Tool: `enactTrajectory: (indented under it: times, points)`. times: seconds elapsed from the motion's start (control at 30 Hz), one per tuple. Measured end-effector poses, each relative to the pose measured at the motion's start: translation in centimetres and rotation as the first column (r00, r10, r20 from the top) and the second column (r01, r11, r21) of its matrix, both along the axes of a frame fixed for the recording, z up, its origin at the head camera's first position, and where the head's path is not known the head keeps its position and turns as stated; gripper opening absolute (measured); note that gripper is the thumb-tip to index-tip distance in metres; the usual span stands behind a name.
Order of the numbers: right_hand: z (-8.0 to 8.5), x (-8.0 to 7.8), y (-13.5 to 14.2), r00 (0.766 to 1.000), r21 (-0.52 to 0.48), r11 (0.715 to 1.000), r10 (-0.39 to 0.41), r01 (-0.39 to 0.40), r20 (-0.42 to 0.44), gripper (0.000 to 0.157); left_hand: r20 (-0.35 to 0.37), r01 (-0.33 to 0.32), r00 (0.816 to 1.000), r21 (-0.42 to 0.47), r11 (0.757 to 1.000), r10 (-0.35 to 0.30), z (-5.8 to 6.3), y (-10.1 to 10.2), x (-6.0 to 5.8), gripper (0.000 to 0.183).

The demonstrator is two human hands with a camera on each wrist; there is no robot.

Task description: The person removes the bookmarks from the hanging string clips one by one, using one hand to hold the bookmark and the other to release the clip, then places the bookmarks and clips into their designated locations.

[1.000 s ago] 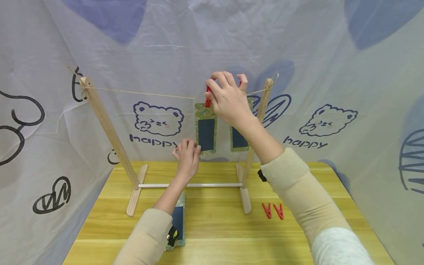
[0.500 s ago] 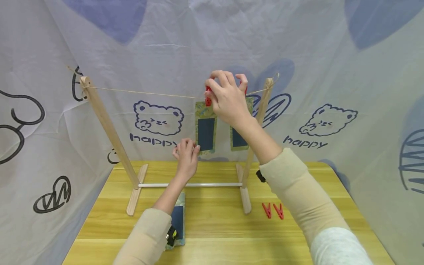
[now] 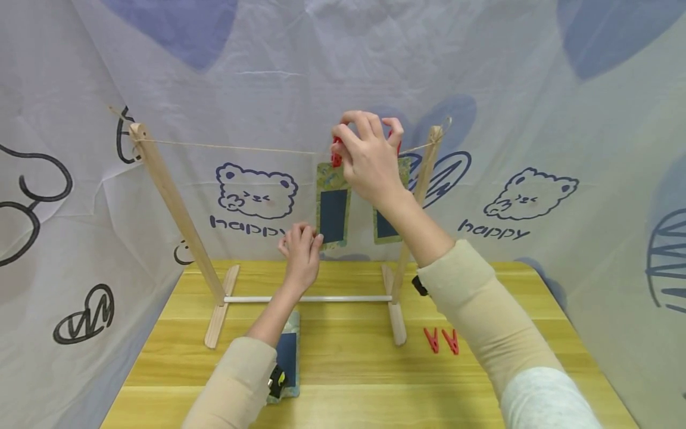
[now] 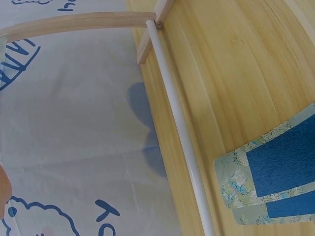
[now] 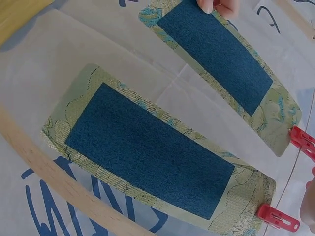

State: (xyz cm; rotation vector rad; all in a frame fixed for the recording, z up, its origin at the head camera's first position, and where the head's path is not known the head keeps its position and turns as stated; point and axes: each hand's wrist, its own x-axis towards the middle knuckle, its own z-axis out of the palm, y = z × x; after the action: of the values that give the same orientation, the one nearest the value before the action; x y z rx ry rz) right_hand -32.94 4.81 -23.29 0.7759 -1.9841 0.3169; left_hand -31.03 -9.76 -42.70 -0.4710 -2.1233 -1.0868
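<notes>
I have the right hand [image 3: 370, 158] pinching a red plastic clip [image 3: 336, 159] at 12 o'clock on the green-bordered, blue-centred rectangular strip [image 3: 333, 215], left hand [image 3: 302, 253] pinching its 7 o'clock edge. I'd hold it plumb, so the clip bites strip and thin beige string [image 3: 230, 146] together.

- The head view has soft, even light, with faint shadow on the table [image 3: 348, 369].
- The 2 wrist views are dimmer, greyish.
- The white rod [image 4: 182, 132] carries pale shine.
- The wooden post [image 5: 64, 191] looks bent by lens distortion.
</notes>
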Motion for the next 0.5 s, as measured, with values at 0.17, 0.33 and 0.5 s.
enactTrajectory:
  times: [0.17, 0.33, 0.5]
  points:
    - [0.14, 0.13, -0.11, 1.0, -0.038, 0.999, 0.013, -0.014, -0.025, 0.027, -0.02, -0.013, 1.0, 0.001, 1.0, 0.013, 0.02, 0.0, -0.01, 0.032]
    - [0.36, 0.26, -0.15, 0.997, -0.068, 0.997, 0.016, -0.021, -0.07, 0.025, -0.037, -0.022, 0.999, 0.003, 1.0, 0.022, 0.02, -0.01, -0.03, 0.038]
    - [0.5, 0.33, -0.1, 0.995, -0.092, 0.995, 0.021, -0.03, -0.101, 0.024, -0.037, -0.025, 0.999, 0.0, 1.0, 0.025, 0.1, -0.01, 0.04, 0.038]
